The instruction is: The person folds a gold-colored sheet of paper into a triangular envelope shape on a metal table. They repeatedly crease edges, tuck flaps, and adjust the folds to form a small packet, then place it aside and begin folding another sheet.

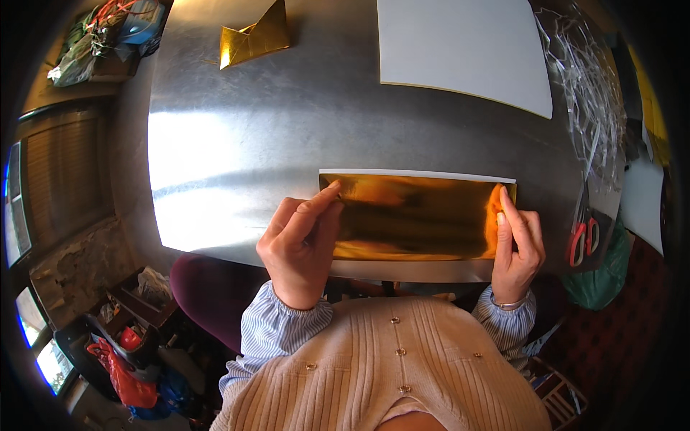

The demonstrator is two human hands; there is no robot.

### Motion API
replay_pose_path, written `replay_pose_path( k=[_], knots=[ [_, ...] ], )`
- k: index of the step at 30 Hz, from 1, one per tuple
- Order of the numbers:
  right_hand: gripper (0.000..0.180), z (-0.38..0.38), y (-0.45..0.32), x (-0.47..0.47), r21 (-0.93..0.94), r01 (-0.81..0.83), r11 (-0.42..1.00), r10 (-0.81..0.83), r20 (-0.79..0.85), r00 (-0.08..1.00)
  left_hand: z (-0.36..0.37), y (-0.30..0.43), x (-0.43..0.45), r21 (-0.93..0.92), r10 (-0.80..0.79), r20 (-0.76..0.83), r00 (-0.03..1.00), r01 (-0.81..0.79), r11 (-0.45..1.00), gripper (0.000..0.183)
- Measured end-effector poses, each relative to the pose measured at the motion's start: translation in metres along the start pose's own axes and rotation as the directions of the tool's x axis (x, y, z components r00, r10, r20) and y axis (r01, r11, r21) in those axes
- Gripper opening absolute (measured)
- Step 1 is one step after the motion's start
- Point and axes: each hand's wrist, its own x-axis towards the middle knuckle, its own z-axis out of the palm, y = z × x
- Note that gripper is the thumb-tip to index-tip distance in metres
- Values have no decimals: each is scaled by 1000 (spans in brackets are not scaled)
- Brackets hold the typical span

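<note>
A gold foil paper sheet (412, 218) lies folded into a wide rectangle near the table's front edge, with a thin white strip along its far side. My left hand (302, 245) is at its left end, the index fingertip on the far left corner and the thumb alongside. At the right end, my right hand (517, 248) has its index finger and thumb on the foil, close to the far right corner. Part of the sheet's left edge is hidden behind my left hand. A folded gold foil paper piece (254, 43) rests at the far left of the table.
White-backed paper sheets (463, 51) lie on the metal table (302, 124) at the far right. Clear plastic strips (587, 102) are heaped along the right side. Red-handled scissors (582, 240) lie near the front right corner, above a green plastic bag (598, 285).
</note>
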Motion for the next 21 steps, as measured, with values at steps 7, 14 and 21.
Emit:
replay_pose_path(
  k=[7, 14, 21],
  knots=[
    [37, -2, -2, 1, 74, -55, 996, 55, -6, 998, -1, -3, 3, 35, 43, 13, 999, -44, 998, 34],
    [39, -3, -3, 3, 75, -51, 996, 52, -9, 999, -2, -7, 2, 39, 50, 26, 998, -51, 998, 33],
    [42, -4, -5, 3, 73, -78, 994, 79, 2, 997, -3, -7, 1, 63, 66, 47, 997, -69, 996, 33]
  ],
)
